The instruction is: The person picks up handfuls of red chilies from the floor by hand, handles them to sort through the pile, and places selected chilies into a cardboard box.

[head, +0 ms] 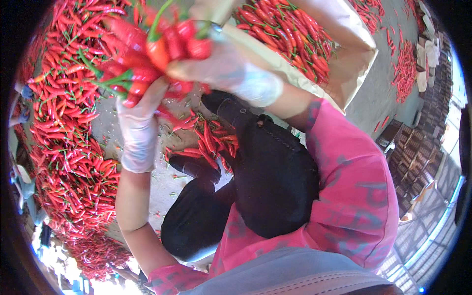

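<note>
Both of my hands wear thin whitish gloves and are raised at the upper left of the view. My left hand [137, 116] grips red chili peppers with green stems from below, its thumb across them. Beside it, my right hand [223, 68] also clasps several chili peppers [158, 49]; they are blurred and the fingers are mostly hidden. Right of my right hand stands an open carton with pale flaps [356, 70], holding long red chili peppers [285, 35]. A smaller heap of chili peppers [210, 138] lies on the floor between my dark shoes.
A broad pile of red chili peppers [70, 162] spreads along the left. Another floor heap [405, 70] lies at the far right, near stacked dark crates [409, 155]. My bent knees [276, 184] are below the carton. Parts of other people [24, 105] show at the left rim.
</note>
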Demonstrator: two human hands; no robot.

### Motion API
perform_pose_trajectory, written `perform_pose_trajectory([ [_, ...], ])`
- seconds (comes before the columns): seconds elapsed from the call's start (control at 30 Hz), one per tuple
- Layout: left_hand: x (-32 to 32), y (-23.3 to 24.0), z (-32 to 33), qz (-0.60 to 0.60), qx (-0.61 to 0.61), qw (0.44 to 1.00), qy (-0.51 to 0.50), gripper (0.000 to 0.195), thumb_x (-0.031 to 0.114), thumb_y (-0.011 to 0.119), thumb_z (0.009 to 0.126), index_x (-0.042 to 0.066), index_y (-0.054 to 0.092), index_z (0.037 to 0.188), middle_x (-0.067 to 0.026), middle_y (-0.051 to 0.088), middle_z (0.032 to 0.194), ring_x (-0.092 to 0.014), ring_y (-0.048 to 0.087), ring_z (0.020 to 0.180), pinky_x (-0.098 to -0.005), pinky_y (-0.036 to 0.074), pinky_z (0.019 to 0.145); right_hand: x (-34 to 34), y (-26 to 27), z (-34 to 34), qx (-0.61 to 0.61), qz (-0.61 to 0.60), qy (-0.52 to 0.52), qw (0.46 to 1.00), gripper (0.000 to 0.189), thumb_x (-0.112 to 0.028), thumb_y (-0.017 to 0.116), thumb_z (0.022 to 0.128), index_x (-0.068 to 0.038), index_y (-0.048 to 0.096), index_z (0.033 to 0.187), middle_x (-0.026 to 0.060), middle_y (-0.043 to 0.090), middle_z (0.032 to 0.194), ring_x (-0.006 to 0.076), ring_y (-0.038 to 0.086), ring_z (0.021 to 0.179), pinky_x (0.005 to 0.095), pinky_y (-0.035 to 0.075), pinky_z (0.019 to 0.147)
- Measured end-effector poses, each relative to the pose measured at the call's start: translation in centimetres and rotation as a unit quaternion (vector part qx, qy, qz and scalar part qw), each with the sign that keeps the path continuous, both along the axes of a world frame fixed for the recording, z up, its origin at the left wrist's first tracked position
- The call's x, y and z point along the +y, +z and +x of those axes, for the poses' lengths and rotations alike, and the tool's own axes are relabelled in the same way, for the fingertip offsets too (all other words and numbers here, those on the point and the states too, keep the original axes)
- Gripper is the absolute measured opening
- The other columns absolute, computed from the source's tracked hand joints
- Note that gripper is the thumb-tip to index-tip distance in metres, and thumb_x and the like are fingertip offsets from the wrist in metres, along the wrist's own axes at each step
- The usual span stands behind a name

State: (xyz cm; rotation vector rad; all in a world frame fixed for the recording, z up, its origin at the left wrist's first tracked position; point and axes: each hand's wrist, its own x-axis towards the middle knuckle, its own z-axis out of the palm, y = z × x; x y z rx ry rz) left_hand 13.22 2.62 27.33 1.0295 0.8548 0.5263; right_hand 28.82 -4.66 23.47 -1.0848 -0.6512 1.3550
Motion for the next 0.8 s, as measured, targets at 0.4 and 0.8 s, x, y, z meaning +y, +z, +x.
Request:
perform_pose_trajectory([
  [0.4, -16.6, -4.9, 24.2, -0.27, -0.039, 0.933, -0.234, 0.061, 0.019, 0.067, 0.081, -0.004, 0.037, 0.129, -0.0142, 0.054, 0.118, -0.021, 0.049, 0.112, -0.0313, 0.034, 0.1, -20.6, -2.0, 31.9, -0.471, -0.332, -0.063, 0.815, 0.057, -0.036, 0.067, 0.077, 0.002, 0.054, 0.116, 0.0162, 0.062, 0.107, 0.0246, 0.06, 0.096, 0.0337, 0.047, 0.083],
  [0.8, -1.0, -6.5, -3.9, -0.096, 0.182, 0.918, -0.339, 0.058, 0.012, 0.056, 0.084, 0.002, 0.034, 0.137, -0.0158, 0.048, 0.129, -0.023, 0.05, 0.114, -0.0346, 0.038, 0.099, -22.0, -17.4, 27.9, -0.791, -0.311, -0.19, 0.491, 0.071, -0.042, 0.056, 0.082, -0.004, 0.032, 0.137, 0.0193, 0.039, 0.135, 0.0336, 0.04, 0.123, 0.0524, 0.031, 0.099],
])
